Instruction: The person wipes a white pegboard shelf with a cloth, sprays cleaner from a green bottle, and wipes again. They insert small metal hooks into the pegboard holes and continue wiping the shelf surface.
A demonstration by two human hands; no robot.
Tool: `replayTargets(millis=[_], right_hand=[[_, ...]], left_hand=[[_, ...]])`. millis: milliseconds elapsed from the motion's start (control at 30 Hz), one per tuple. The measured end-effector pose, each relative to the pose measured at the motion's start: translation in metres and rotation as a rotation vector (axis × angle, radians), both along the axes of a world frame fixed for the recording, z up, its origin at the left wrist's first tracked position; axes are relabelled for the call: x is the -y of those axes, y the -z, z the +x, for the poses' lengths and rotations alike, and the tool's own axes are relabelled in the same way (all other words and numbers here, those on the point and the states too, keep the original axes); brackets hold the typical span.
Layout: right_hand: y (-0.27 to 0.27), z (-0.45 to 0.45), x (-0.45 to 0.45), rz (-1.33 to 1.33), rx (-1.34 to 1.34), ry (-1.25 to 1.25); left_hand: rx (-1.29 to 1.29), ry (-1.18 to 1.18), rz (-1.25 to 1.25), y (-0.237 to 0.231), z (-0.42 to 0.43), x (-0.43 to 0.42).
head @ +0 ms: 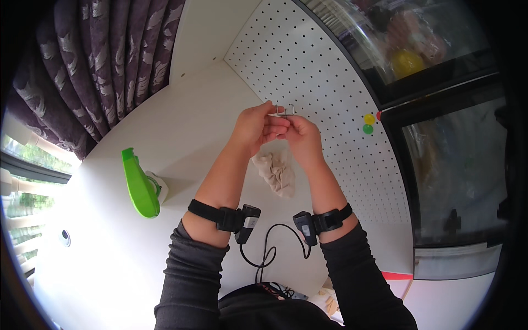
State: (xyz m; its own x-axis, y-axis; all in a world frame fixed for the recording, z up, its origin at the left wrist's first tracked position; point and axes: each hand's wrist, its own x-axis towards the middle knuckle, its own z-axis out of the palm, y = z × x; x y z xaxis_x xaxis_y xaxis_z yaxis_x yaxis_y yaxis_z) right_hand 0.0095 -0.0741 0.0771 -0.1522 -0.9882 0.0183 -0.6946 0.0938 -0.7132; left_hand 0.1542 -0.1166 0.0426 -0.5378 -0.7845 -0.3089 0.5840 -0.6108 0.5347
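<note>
My left hand and my right hand meet in front of a white pegboard. Between their fingers is a small bent metal wire hook; both hands hold it, its prongs pointing away from me. The exact contact of the right fingertips is partly hidden. Below the hands, a crumpled beige cloth lies on the white desk. Black straps with small devices and a cable are on both forearms.
A bright green object with a white base stands at the left. Purple patterned curtains hang at upper left. Yellow and green round magnets or pins sit near the pegboard's right edge. Dark-framed transparent storage doors stand at the right.
</note>
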Motion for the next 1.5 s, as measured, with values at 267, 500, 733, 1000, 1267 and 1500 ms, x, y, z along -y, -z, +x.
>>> replayTargets(millis=[267, 500, 733, 1000, 1267, 1500], right_hand=[[0.004, 0.006, 0.004, 0.019, 0.334, 0.036], [-0.001, 0.009, 0.004, 0.22, 0.474, 0.054], [-0.007, -0.002, 0.003, 0.239, 0.561, 0.114], [-0.002, -0.003, 0.007, 0.059, 0.497, 0.172], [0.016, -0.006, 0.005, -0.299, -0.473, -0.098], [0.023, -0.003, 0.001, -0.218, 0.3, 0.007]], left_hand=[[0.279, -0.308, -0.258, 0.021, -0.015, -0.011], [0.12, -0.229, -0.281, 0.034, -0.023, 0.0], [0.162, -0.27, -0.276, 0.03, -0.029, 0.004], [0.174, -0.222, -0.242, 0.033, -0.026, 0.005], [-0.043, -0.181, -0.047, 0.031, -0.033, -0.002], [-0.317, -0.206, 0.001, 0.044, -0.042, 0.004]])
